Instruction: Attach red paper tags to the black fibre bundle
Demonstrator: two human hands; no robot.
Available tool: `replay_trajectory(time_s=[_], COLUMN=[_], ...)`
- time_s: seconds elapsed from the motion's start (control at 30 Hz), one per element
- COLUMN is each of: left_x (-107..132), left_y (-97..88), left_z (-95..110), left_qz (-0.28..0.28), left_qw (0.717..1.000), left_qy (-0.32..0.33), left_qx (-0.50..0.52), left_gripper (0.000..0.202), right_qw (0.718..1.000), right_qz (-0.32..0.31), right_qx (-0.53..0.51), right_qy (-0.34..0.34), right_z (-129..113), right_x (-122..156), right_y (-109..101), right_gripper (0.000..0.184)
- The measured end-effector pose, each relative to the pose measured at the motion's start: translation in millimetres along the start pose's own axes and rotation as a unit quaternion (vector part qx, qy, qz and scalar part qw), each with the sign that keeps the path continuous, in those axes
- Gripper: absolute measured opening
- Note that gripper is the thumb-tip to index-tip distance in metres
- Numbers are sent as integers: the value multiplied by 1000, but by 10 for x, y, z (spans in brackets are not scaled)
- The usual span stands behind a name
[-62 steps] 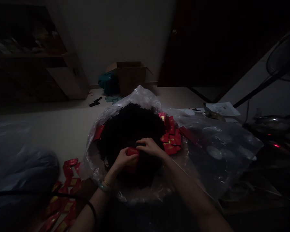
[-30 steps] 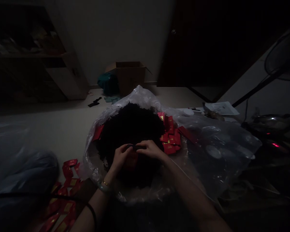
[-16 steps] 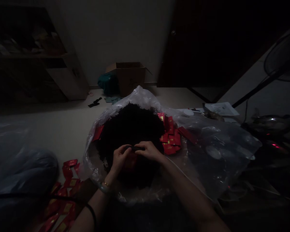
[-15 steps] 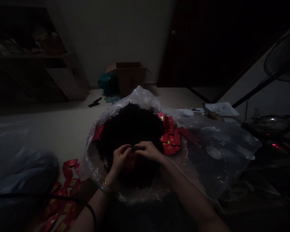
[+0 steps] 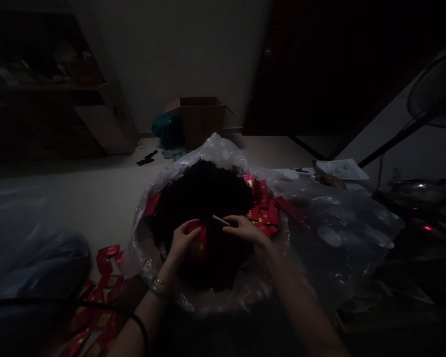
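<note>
My left hand [image 5: 183, 241] pinches a red packet [image 5: 197, 245] with a gold patch, held over a dark heap. Between the thumb and fingers of my right hand [image 5: 241, 229] is a thin pale strip [image 5: 220, 220], pointing up and left; its kind is hard to make out. Below both hands a heap of black, shredded-looking loose material [image 5: 204, 191] fills a clear plastic bag [image 5: 143, 253] with its mouth spread wide. Several red packets [image 5: 269, 214] lie at the heap's right side. Another red packet [image 5: 152, 204] rests at its left edge.
More red packets [image 5: 106, 282] lie at lower left, near a dark cable [image 5: 107, 306]. A cardboard box [image 5: 202, 121] and a teal bundle [image 5: 167, 130] stand by the wall. Clear plastic sheeting [image 5: 342, 218] spreads rightward. A fan [image 5: 436, 89] and a shiny kettle-like vessel [image 5: 418, 187] are at right.
My hands were together at the packet's dark upper edge. Now my right hand has drawn away to the right with the pale strip, and the red packet shows more plainly in my left hand.
</note>
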State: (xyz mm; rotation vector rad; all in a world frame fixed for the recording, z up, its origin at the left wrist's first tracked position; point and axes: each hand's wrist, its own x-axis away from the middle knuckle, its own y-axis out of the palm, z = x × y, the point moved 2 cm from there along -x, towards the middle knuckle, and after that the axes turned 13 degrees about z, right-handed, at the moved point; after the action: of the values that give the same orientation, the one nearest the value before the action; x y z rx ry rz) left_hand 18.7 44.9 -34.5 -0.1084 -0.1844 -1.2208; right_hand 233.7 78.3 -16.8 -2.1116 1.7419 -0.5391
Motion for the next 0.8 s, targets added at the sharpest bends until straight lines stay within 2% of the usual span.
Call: replay_trajectory(time_s=[0.1, 0.17, 0.27, 0.33, 0.43, 0.5, 0.7, 0.8], left_x=[-3, 6, 28, 41, 57, 65, 42, -9], left_y=[-24, -9, 29, 44, 46, 47, 55, 40], left_z=[-16, -21, -8, 10, 33, 35, -34, -104], left_qz=[35, 36, 20, 10, -4, -18, -46, -67], left_qw=[999, 999, 1000, 999, 998, 997, 998, 995], left_qy=[-15, -8, 18, 36, 60, 65, 29, -31], left_qx=[8, 8, 0, -11, -30, -36, 7, 73], left_gripper=[41, 40, 38, 38, 41, 46, 49, 57], right_qw=[991, 988, 994, 993, 989, 986, 983, 977], right_qz=[-50, -27, 63, 82, 112, 129, 121, 152], right_qx=[124, 153, 58, -21, -61, -76, -109, -143], right_qy=[-6, -26, -63, -78, -77, -72, -88, -43], right_z=[103, 69, -118, -249, -348, -347, -238, -203], right_x=[38, 49, 32, 12, -8, -2, -5, -71], right_y=[-12, 40, 216, 380, 565, 612, 513, 386], right_gripper=[46, 47, 45, 39, 13, 11, 17, 22])
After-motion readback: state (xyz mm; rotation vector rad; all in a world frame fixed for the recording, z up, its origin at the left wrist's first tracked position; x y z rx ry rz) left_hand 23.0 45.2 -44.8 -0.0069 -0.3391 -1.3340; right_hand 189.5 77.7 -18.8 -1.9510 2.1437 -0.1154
